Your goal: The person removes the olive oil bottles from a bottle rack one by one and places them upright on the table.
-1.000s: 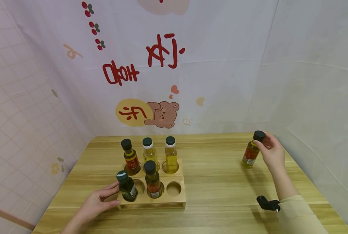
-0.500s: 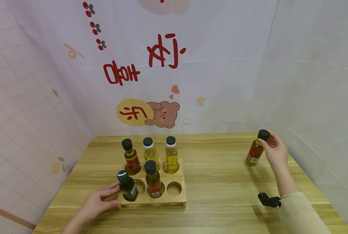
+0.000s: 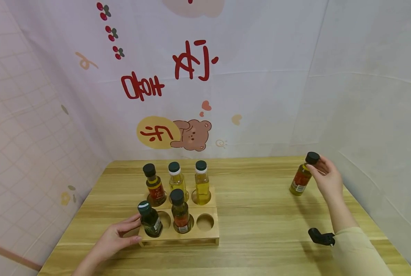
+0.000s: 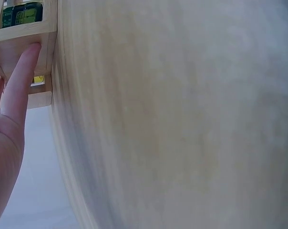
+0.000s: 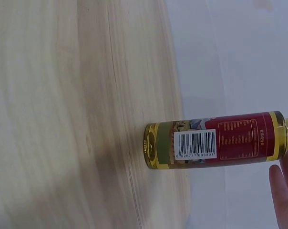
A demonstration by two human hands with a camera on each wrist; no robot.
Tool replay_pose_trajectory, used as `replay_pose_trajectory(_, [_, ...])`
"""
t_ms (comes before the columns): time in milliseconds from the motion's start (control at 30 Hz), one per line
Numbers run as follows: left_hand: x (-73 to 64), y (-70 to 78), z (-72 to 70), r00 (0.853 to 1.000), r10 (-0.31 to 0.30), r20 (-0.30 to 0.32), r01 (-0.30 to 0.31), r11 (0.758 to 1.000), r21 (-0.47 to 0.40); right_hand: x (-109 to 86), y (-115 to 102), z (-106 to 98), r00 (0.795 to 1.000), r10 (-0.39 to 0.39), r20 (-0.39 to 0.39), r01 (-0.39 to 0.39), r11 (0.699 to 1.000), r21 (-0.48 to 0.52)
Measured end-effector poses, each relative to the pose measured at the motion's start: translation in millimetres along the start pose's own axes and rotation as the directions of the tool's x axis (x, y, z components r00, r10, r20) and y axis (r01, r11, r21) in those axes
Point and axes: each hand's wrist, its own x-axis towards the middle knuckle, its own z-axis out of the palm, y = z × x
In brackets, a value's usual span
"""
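Note:
My right hand (image 3: 329, 182) pinches the neck and black cap of an oil bottle (image 3: 300, 182) with a red label, at the table's right. The bottle leans a little; its base is at or just above the tabletop, I cannot tell which. In the right wrist view the barcode side of this oil bottle (image 5: 230, 141) shows. My left hand (image 3: 114, 239) touches the left end of a wooden bottle rack (image 3: 195, 234). A straight finger (image 4: 21, 90) rests against the rack's end panel in the left wrist view. A dark green bottle (image 3: 152, 222) stands front left in the rack.
In the rack's back row stand a red-labelled bottle (image 3: 156, 189) and two yellow oil bottles (image 3: 177, 182) (image 3: 202, 186). Another red-labelled bottle (image 3: 181, 215) is front middle; a round hole (image 3: 205, 222) shows front right. A white printed curtain (image 3: 260, 96) hangs behind the wooden table (image 3: 253, 230).
My right hand has moved the oil bottle slightly right and back, mostly in the first half second. The left hand and the rack stay where they were.

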Motion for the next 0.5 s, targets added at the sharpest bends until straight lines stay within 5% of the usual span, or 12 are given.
replay_pose_trajectory(500, [0.5, -1.7, -0.5, 1.000, 0.009, 0.008, -0.009, 1.000, -0.012, -25.0, 5.9, -16.2, 0.990, -0.136, 0.029, 0.138, 0.985, -0.107])
